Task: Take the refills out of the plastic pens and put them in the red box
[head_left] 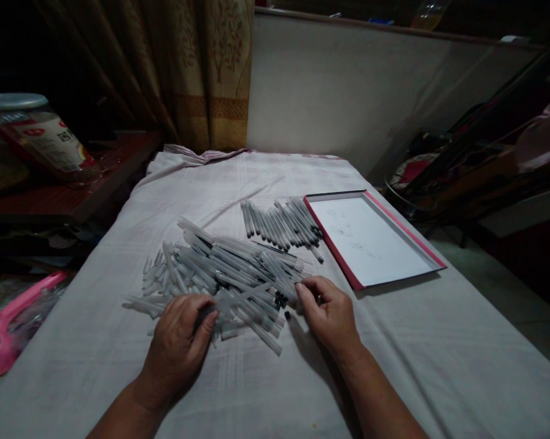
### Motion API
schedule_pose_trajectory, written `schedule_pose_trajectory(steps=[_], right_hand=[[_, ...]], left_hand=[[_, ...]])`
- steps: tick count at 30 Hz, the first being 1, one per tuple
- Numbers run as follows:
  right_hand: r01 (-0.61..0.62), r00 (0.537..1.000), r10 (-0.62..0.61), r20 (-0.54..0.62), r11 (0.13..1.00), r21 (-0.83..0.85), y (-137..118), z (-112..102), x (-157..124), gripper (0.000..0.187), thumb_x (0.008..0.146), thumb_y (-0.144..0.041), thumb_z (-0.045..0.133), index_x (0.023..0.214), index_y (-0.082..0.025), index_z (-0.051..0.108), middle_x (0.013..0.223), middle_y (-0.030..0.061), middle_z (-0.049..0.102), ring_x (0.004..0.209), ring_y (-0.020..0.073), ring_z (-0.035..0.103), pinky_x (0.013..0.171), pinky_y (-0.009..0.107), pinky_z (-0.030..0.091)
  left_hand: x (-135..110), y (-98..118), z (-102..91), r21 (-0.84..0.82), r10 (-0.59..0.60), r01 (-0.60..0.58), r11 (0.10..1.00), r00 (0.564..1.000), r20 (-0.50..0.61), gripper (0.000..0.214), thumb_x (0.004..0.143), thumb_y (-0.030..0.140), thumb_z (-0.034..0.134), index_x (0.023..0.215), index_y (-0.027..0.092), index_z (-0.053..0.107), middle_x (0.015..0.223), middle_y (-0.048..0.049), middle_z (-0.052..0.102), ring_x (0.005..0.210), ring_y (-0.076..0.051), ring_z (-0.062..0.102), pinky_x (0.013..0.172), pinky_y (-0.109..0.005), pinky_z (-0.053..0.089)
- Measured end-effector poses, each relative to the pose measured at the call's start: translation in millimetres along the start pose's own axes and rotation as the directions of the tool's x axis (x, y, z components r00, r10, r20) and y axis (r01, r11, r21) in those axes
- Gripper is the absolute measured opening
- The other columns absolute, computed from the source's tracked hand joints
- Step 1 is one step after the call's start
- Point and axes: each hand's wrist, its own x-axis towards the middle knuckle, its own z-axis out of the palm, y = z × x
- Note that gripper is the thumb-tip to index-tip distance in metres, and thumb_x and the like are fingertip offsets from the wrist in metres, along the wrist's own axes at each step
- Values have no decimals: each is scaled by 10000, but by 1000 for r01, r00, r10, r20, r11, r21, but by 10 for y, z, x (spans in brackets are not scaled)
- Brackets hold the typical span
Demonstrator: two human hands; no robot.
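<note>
A loose heap of translucent pen barrels and caps lies on a table covered in a white cloth. Behind it, a tidy row of assembled pens lies beside a shallow red-edged white tray. My left hand rests palm down on the near edge of the heap, fingers curled over a few barrels. My right hand is at the heap's right end, its fingertips pinched at the end of a barrel. A small black cap lies just left of it.
A jar with a red label stands on a dark wooden shelf at the left. A pink plastic object lies low at the left. A curtain hangs behind. Dark clutter fills the right side beyond the table edge.
</note>
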Motion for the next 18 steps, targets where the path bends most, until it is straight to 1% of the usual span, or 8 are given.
schedule_pose_trajectory(steps=[2, 4, 6, 9, 11, 13, 16, 18], right_hand=[[27, 998, -31, 54, 997, 70, -57, 20, -32, 312, 886, -376, 541, 651, -207, 659, 595, 18, 625, 564, 155, 572, 561, 257, 429], [19, 989, -40, 146, 990, 141, -101, 56, -72, 382, 899, -408, 527, 594, -201, 626, 546, 7, 585, 542, 148, 558, 542, 252, 402], [-42, 971, -7, 239, 979, 201, -128, 91, -105, 449, 899, -452, 528, 533, -197, 584, 490, -10, 521, 495, 131, 512, 508, 247, 361], [-181, 933, 81, 350, 947, 264, -142, 119, -118, 500, 892, -498, 536, 496, -194, 551, 454, -24, 466, 455, 113, 447, 483, 243, 329], [-245, 913, 123, 389, 928, 281, -142, 121, -105, 499, 875, -515, 553, 497, -190, 556, 454, -23, 469, 458, 112, 433, 481, 242, 328], [-270, 903, 134, 408, 917, 295, -143, 118, -88, 490, 853, -532, 570, 504, -188, 563, 463, -21, 474, 467, 112, 428, 480, 239, 327], [-259, 903, 111, 416, 911, 320, -153, 104, -73, 476, 845, -530, 582, 513, -190, 560, 477, -22, 477, 478, 111, 421, 483, 234, 338], [-225, 908, 74, 411, 916, 332, -154, 70, -63, 452, 844, -506, 596, 521, -191, 566, 487, -21, 489, 490, 113, 430, 485, 231, 347]], left_hand=[[12, 52, 11, -28, 38, -37, 999, 999, 18, 82, 986, 272, 505, 1037, 227, 551, 855, -25, 667, 785, -193, 632, 752, -316, 501], [34, 115, 16, -70, 80, -77, 995, 996, 45, 74, 990, 251, 500, 1044, 232, 546, 845, -20, 673, 785, -188, 632, 774, -322, 498], [60, 170, 12, -117, 115, -106, 987, 990, 76, 79, 989, 232, 500, 1051, 233, 550, 838, -16, 679, 785, -182, 632, 793, -325, 494], [87, 198, -12, -138, 133, -118, 983, 985, 107, 82, 984, 240, 514, 1038, 228, 574, 829, -14, 681, 783, -180, 622, 799, -322, 480], [92, 187, -29, -115, 140, -126, 985, 982, 123, 89, 987, 277, 523, 1000, 221, 591, 806, -12, 672, 771, -183, 607, 803, -327, 462], [90, 175, -40, -91, 159, -147, 985, 976, 146, 127, 993, 306, 515, 952, 217, 596, 774, -8, 657, 755, -189, 586, 814, -340, 442], [82, 159, -48, -119, 194, -173, 978, 960, 202, 187, 1004, 306, 477, 884, 210, 583, 740, -8, 625, 741, -193, 556, 837, -364, 422], [77, 118, -65, -190, 189, -143, 971, 949, 251, 238, 1012, 302, 437, 837, 205, 566, 718, -6, 597, 723, -186, 542, 847, -373, 425]])
